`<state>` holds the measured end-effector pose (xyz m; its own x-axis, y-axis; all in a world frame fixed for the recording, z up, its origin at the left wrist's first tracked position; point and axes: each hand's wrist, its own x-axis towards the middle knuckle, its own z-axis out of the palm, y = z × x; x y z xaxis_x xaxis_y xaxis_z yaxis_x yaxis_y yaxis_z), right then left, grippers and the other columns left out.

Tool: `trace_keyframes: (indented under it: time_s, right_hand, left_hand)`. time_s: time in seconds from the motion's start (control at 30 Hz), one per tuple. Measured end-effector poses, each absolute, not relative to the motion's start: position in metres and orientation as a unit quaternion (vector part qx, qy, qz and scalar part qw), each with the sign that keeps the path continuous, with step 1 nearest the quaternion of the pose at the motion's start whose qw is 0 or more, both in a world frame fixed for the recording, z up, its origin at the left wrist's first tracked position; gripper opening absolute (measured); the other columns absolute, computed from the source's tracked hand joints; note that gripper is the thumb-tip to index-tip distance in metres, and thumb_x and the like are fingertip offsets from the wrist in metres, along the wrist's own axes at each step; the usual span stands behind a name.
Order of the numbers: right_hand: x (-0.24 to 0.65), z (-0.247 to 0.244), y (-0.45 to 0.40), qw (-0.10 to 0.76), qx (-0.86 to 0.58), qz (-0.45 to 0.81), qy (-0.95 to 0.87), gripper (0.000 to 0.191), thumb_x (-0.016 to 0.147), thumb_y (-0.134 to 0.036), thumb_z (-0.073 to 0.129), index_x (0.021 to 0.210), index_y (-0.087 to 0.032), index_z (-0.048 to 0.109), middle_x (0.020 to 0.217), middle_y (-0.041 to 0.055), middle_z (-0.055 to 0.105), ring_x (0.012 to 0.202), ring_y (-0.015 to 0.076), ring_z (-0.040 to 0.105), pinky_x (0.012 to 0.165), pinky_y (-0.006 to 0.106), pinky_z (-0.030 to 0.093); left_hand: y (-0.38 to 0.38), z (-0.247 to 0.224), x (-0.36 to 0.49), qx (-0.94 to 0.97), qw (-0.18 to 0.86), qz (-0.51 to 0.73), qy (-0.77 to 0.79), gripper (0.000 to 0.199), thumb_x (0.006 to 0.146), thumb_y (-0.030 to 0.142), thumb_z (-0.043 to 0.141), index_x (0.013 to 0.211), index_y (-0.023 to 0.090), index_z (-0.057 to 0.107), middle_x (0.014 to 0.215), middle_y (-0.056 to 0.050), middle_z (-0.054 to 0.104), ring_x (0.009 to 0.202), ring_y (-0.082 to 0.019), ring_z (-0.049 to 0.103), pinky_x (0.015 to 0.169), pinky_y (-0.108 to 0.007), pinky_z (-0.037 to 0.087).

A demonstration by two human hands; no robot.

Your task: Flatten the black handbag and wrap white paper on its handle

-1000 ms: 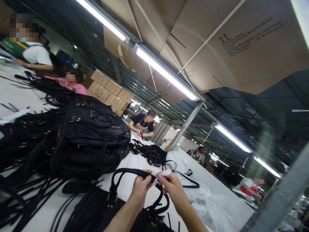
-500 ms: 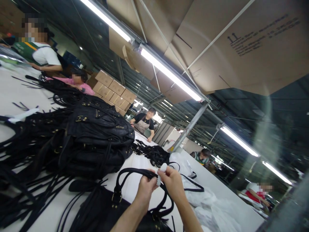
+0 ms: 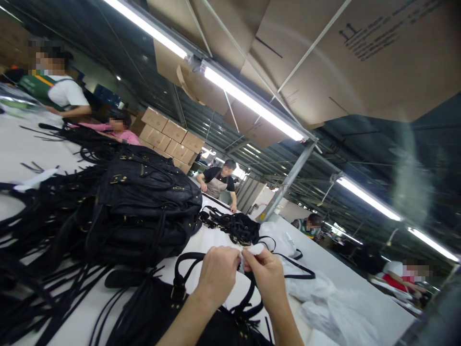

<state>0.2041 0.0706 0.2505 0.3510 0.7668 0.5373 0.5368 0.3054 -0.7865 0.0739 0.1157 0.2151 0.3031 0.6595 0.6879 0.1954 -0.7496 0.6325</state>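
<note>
A black handbag (image 3: pixel 144 307) with brass-coloured fittings lies on the table below my forearms, its looped handles (image 3: pixel 187 262) standing up. My left hand (image 3: pixel 219 274) is closed around the top of the handles, its back toward me, which hides most of the grip. Pinched between the thumb and fingers of my right hand (image 3: pixel 268 275) is a thin white wrapping strip (image 3: pixel 255 249). The strip meets the handles at the fingertips of both hands. Whether it is paper or foam I cannot tell.
A large pile of black bags (image 3: pixel 144 202) with dangling straps fills the left of the white table (image 3: pixel 345 269). Smaller black bags (image 3: pixel 237 226) lie ahead. Clear plastic bags (image 3: pixel 324 307) are at the right. Several people work around, one person (image 3: pixel 219 180) across the table.
My left hand has rolled over the handles, so its back now faces me. The right hand has shifted slightly right, still pinching the white strip. The view has tilted a little.
</note>
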Motion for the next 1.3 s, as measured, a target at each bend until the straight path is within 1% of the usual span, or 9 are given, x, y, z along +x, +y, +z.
trace_keyframes:
  time_s: [0.13, 0.23, 0.37, 0.5, 0.6, 0.7, 0.97, 1.2, 1.3]
  right_hand:
    - [0.197, 0.240, 0.060, 0.622, -0.563, 0.116, -0.532, 0.050, 0.066, -0.060, 0.076, 0.084, -0.014, 0.071, 0.058, -0.0010, 0.057, 0.051, 0.0119, 0.049, 0.050, 0.024, 0.043]
    - [0.197, 0.224, 0.048, 0.670, -0.556, 0.125, -0.475, 0.054, 0.073, -0.066, 0.069, 0.090, -0.015, 0.068, 0.052, -0.0063, 0.045, 0.045, 0.0078, 0.037, 0.041, 0.019, 0.030]
    - [0.199, 0.208, 0.034, 0.654, -0.568, 0.198, -0.460, 0.053, 0.071, -0.069, 0.068, 0.078, -0.018, 0.061, 0.045, -0.0085, 0.039, 0.039, 0.0058, 0.027, 0.038, 0.019, 0.018]
    - [0.199, 0.211, 0.030, 0.595, -0.606, 0.211, -0.484, 0.057, 0.072, -0.075, 0.061, 0.064, -0.018, 0.056, 0.043, -0.0027, 0.050, 0.037, 0.0066, 0.030, 0.040, 0.021, 0.022]
    - [0.196, 0.214, 0.032, 0.575, -0.615, 0.197, -0.503, 0.050, 0.076, -0.067, 0.061, 0.065, -0.018, 0.060, 0.045, -0.0016, 0.053, 0.044, 0.0099, 0.043, 0.049, 0.022, 0.033]
    - [0.195, 0.212, 0.036, 0.570, -0.607, 0.205, -0.514, 0.046, 0.080, -0.061, 0.059, 0.066, -0.017, 0.062, 0.049, -0.0012, 0.056, 0.048, 0.0118, 0.050, 0.054, 0.023, 0.037]
    - [0.197, 0.204, 0.042, 0.614, -0.598, 0.217, -0.468, 0.046, 0.079, -0.061, 0.061, 0.064, -0.018, 0.059, 0.045, -0.0034, 0.050, 0.046, 0.0105, 0.041, 0.053, 0.024, 0.033]
    - [0.197, 0.200, 0.045, 0.628, -0.550, 0.275, -0.477, 0.049, 0.077, -0.065, 0.064, 0.066, -0.018, 0.056, 0.048, -0.0048, 0.047, 0.047, 0.0085, 0.033, 0.048, 0.023, 0.022]
    - [0.197, 0.200, 0.045, 0.633, -0.567, 0.246, -0.466, 0.049, 0.077, -0.066, 0.063, 0.067, -0.018, 0.057, 0.049, -0.0054, 0.045, 0.046, 0.0081, 0.029, 0.046, 0.023, 0.021]
  left_hand:
    - [0.112, 0.212, 0.079, 0.758, 0.250, 0.519, 0.307, 0.023, 0.089, 0.015, 0.047, 0.067, 0.020, 0.053, 0.068, 0.000, 0.062, 0.066, -0.017, 0.056, 0.061, -0.029, 0.031]
    - [0.109, 0.214, 0.080, 0.725, 0.298, 0.537, 0.310, 0.023, 0.087, 0.017, 0.046, 0.065, 0.020, 0.047, 0.062, 0.003, 0.053, 0.061, -0.015, 0.049, 0.058, -0.027, 0.029]
    - [0.109, 0.215, 0.085, 0.678, 0.381, 0.565, 0.275, 0.023, 0.087, 0.026, 0.046, 0.064, 0.021, 0.046, 0.057, 0.004, 0.043, 0.057, -0.014, 0.043, 0.056, -0.026, 0.028]
    - [0.110, 0.215, 0.087, 0.664, 0.420, 0.567, 0.247, 0.021, 0.085, 0.033, 0.048, 0.071, 0.019, 0.056, 0.061, 0.003, 0.050, 0.059, -0.014, 0.046, 0.055, -0.025, 0.032]
    - [0.110, 0.216, 0.086, 0.663, 0.431, 0.565, 0.235, 0.017, 0.083, 0.032, 0.050, 0.079, 0.019, 0.060, 0.067, 0.001, 0.060, 0.062, -0.015, 0.053, 0.058, -0.024, 0.038]
    - [0.108, 0.216, 0.087, 0.677, 0.430, 0.557, 0.218, 0.014, 0.083, 0.028, 0.049, 0.082, 0.019, 0.059, 0.069, 0.001, 0.062, 0.063, -0.015, 0.056, 0.059, -0.024, 0.039]
    - [0.107, 0.216, 0.086, 0.718, 0.357, 0.559, 0.209, 0.012, 0.080, 0.018, 0.045, 0.076, 0.020, 0.056, 0.058, 0.006, 0.048, 0.053, -0.012, 0.043, 0.051, -0.022, 0.030]
    - [0.116, 0.213, 0.080, 0.737, 0.368, 0.540, 0.174, 0.014, 0.080, 0.017, 0.045, 0.078, 0.019, 0.059, 0.066, 0.003, 0.057, 0.061, -0.013, 0.050, 0.058, -0.024, 0.036]
    - [0.117, 0.210, 0.082, 0.736, 0.380, 0.536, 0.166, 0.011, 0.078, 0.017, 0.047, 0.077, 0.019, 0.058, 0.064, 0.003, 0.057, 0.059, -0.013, 0.050, 0.057, -0.023, 0.037]
